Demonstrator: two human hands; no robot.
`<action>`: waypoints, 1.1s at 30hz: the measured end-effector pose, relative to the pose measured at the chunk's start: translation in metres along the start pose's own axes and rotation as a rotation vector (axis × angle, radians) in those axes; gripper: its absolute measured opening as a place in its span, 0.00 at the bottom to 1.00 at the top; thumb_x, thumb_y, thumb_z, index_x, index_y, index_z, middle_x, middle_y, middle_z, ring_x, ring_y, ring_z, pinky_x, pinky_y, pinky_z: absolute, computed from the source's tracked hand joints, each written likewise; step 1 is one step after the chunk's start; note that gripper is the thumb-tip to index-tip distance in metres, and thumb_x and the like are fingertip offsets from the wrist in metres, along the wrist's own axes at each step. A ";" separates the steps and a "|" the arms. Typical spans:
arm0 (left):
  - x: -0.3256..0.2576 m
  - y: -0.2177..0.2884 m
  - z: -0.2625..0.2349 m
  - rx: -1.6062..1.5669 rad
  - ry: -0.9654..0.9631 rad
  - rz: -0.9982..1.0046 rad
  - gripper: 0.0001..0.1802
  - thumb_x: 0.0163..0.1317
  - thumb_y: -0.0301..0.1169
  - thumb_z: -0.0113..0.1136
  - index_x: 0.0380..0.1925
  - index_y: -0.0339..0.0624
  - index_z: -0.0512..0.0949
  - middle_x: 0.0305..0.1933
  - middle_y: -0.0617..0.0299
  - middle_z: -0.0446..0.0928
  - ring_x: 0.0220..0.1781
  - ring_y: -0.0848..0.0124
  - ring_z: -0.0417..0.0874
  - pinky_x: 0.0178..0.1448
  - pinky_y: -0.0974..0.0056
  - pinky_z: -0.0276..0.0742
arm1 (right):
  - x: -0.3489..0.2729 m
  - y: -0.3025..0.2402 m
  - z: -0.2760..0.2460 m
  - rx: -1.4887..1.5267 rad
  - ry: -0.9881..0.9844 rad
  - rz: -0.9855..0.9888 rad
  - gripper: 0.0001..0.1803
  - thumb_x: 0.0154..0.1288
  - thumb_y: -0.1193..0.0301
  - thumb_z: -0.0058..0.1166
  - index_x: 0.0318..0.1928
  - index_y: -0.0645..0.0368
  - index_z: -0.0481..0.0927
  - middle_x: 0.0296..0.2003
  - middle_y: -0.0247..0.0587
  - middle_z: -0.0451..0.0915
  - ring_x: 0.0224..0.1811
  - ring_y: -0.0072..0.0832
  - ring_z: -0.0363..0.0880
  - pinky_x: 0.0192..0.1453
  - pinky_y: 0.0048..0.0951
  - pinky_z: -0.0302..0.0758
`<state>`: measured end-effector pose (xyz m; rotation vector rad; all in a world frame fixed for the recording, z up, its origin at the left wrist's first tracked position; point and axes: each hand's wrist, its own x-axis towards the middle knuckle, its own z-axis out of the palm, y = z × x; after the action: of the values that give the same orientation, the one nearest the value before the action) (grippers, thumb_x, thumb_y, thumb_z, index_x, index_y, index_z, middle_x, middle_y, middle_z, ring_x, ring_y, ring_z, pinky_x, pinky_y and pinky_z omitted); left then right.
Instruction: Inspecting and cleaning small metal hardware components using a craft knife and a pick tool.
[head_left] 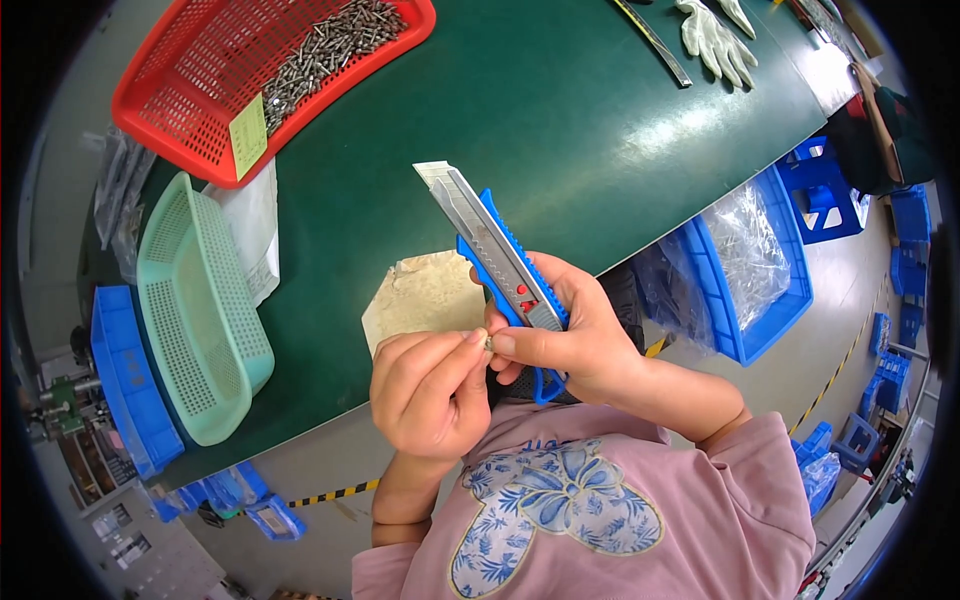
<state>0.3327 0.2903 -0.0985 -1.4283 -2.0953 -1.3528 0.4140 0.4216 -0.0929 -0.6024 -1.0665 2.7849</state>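
Observation:
My right hand is wrapped round a blue utility knife, its blade out and pointing up and to the left. Between the thumb and fingers of my left hand is a small metal part, pinched close to my right thumb, which seems to touch it. The part's exact kind is too small to make out. Beneath my hands, at the near edge of the green table, lies a worn, pale sheet.
A red basket with many small metal pins stands at the far left. Closer in is a pale green basket beside a blue bin. White gloves lie far right; a blue crate with plastic bags stands beside the table.

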 end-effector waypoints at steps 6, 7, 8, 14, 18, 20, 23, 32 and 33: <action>0.000 -0.001 0.000 -0.051 -0.004 -0.056 0.07 0.47 0.20 0.64 0.30 0.38 0.80 0.33 0.59 0.77 0.31 0.65 0.78 0.33 0.66 0.73 | -0.001 -0.006 0.002 -0.071 -0.006 0.031 0.26 0.55 0.78 0.57 0.54 0.64 0.64 0.33 0.38 0.75 0.29 0.21 0.77 0.33 0.23 0.78; 0.002 -0.001 0.000 -0.090 -0.011 -0.125 0.07 0.50 0.21 0.62 0.31 0.37 0.78 0.33 0.56 0.77 0.32 0.65 0.78 0.35 0.66 0.73 | -0.002 -0.009 0.002 -0.072 -0.010 0.029 0.26 0.55 0.78 0.57 0.54 0.64 0.64 0.33 0.38 0.75 0.29 0.21 0.77 0.33 0.23 0.78; 0.003 -0.001 0.000 -0.129 -0.016 -0.194 0.06 0.54 0.21 0.59 0.33 0.36 0.75 0.34 0.54 0.77 0.33 0.64 0.79 0.38 0.66 0.74 | -0.006 -0.014 0.000 -0.165 0.006 -0.056 0.26 0.58 0.76 0.55 0.56 0.64 0.63 0.34 0.39 0.75 0.28 0.22 0.77 0.32 0.23 0.77; -0.001 -0.006 -0.004 -0.729 0.096 -0.481 0.05 0.62 0.22 0.51 0.37 0.34 0.68 0.35 0.52 0.75 0.38 0.67 0.78 0.44 0.66 0.74 | -0.009 -0.034 -0.033 -0.989 -0.014 -0.754 0.21 0.55 0.78 0.50 0.52 0.62 0.69 0.37 0.44 0.75 0.31 0.31 0.76 0.34 0.28 0.72; -0.002 -0.004 -0.003 -1.176 0.133 -0.700 0.05 0.62 0.23 0.53 0.36 0.36 0.69 0.35 0.57 0.71 0.38 0.69 0.76 0.44 0.65 0.73 | -0.007 -0.037 -0.037 -1.314 -0.145 -0.854 0.23 0.44 0.76 0.52 0.46 0.60 0.72 0.32 0.43 0.73 0.29 0.38 0.73 0.31 0.33 0.70; -0.005 -0.007 -0.001 -1.262 0.115 -0.698 0.05 0.61 0.24 0.54 0.35 0.37 0.70 0.35 0.58 0.70 0.38 0.69 0.75 0.45 0.65 0.73 | -0.008 -0.036 -0.035 -1.471 -0.126 -0.826 0.21 0.44 0.66 0.58 0.42 0.57 0.74 0.26 0.39 0.70 0.26 0.36 0.72 0.29 0.33 0.69; -0.007 -0.008 -0.002 -1.385 0.108 -0.726 0.05 0.59 0.24 0.56 0.35 0.39 0.71 0.34 0.60 0.70 0.38 0.67 0.74 0.46 0.63 0.71 | -0.008 -0.038 -0.029 -1.540 -0.088 -0.840 0.23 0.44 0.54 0.61 0.38 0.55 0.76 0.26 0.37 0.69 0.25 0.34 0.72 0.28 0.32 0.69; -0.013 -0.010 0.003 -1.494 0.118 -0.726 0.06 0.58 0.26 0.59 0.33 0.40 0.72 0.34 0.60 0.70 0.39 0.67 0.73 0.46 0.64 0.70 | -0.004 -0.030 -0.030 -1.543 -0.054 -0.890 0.29 0.43 0.42 0.59 0.30 0.55 0.76 0.25 0.36 0.68 0.25 0.34 0.71 0.28 0.32 0.68; -0.014 -0.011 0.003 -1.480 0.119 -0.725 0.07 0.58 0.27 0.60 0.33 0.39 0.72 0.34 0.59 0.71 0.39 0.67 0.73 0.46 0.64 0.70 | -0.003 -0.030 -0.029 -1.547 -0.058 -0.893 0.28 0.43 0.42 0.60 0.30 0.55 0.76 0.25 0.36 0.68 0.25 0.34 0.71 0.28 0.32 0.69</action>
<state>0.3310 0.2838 -0.1156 -0.6717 -1.3715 -3.5324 0.4272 0.4616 -0.0915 0.0060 -2.4963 0.8807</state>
